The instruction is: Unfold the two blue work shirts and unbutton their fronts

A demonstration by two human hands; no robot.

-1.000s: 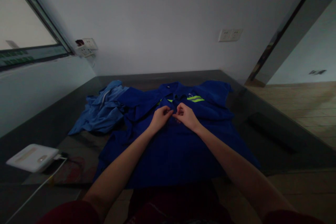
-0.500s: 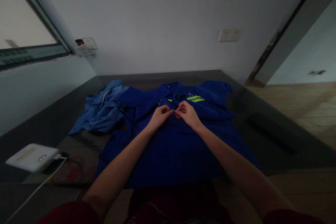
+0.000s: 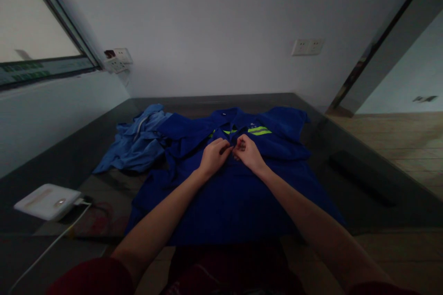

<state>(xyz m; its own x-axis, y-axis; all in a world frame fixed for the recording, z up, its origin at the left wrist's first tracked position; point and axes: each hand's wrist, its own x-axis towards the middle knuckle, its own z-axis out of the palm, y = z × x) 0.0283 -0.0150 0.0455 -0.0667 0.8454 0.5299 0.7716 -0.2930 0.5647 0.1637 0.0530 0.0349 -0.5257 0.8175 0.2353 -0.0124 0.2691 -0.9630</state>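
A dark blue work shirt (image 3: 228, 207) with yellow-green reflective strips lies spread on the dark table, collar toward the wall. At the middle of its front, below the collar, my left hand (image 3: 215, 156) pinches the cloth edge between thumb and fingers. Right beside it, my right hand (image 3: 248, 153) is closed in a pinch on the same front opening, the fingertips of both hands almost touching. Whatever small fastening lies between the fingertips is too dark and small to make out.
A crumpled lighter blue garment (image 3: 138, 140) lies left of the shirt. At the near left is a white device (image 3: 48, 201) with a white cable. A long black object (image 3: 362, 177) rests on the right of the table (image 3: 332, 147). Sockets (image 3: 308, 47) are on the wall.
My left hand has turned slightly and shifted a little right, closer to the right hand. Both stay at the shirt's front. The whole view has shifted slightly.
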